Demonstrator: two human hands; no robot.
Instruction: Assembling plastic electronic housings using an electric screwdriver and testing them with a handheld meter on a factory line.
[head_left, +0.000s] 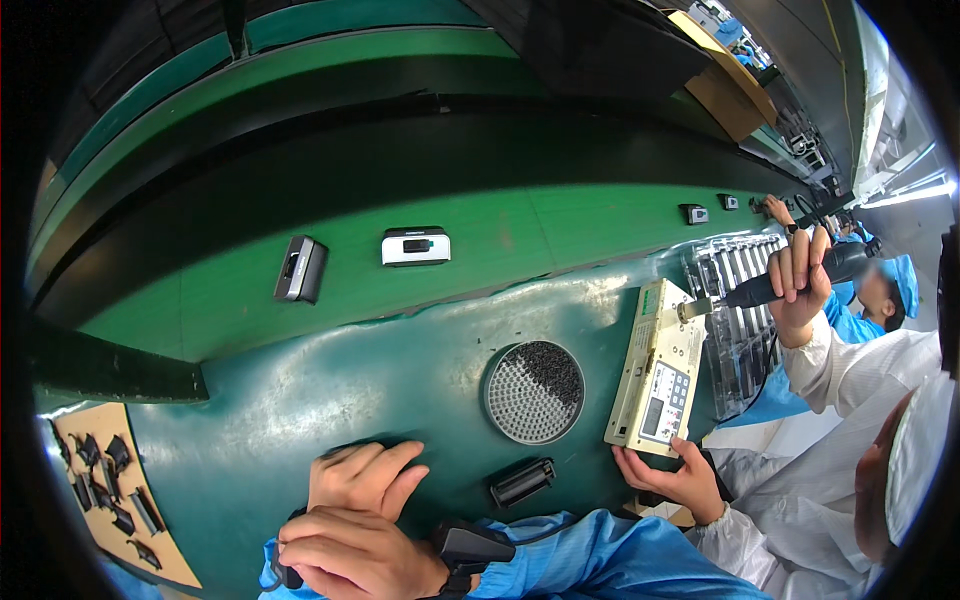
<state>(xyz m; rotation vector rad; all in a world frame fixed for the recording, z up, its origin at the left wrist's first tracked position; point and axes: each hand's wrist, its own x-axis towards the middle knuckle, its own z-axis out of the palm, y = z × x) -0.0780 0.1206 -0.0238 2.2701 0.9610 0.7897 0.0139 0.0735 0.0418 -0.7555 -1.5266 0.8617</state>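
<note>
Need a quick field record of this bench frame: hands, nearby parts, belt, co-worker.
left hand: flat on the green worktop, fingers spread, holding nothing visible
right hand: just below the left hand, wrist strap on; grip cannot be told
nearest part: black ribbed part, lying right of the hands
round tray: partly filled with small dark screws
belt: two small housings on the green conveyor
co-worker: one hand steadies a beige tester, the other hand holds an electric screwdriver to it
cardboard sheet: black parts, far left
</note>
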